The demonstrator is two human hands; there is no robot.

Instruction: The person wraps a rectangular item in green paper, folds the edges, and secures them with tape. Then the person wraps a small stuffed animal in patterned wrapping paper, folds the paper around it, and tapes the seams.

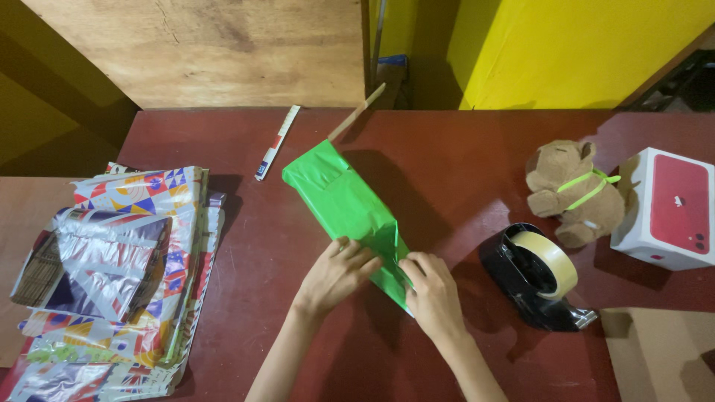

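Pressing down on the near end of a long box wrapped in glossy green paper (342, 201), the left hand (335, 274) and right hand (432, 294) lie close together, fingers flat on the folded wrap, mid-table on the dark red tabletop (462, 164). Right: black tape dispenser with a pale tape roll (540, 275), brown plush bear tied with neon green ribbon (573, 193), white carton with a red panel (666, 208). Left: crinkled stack of patterned shiny wrapping sheets (119, 275). Far: narrow white paper-wrapped stick (277, 143).
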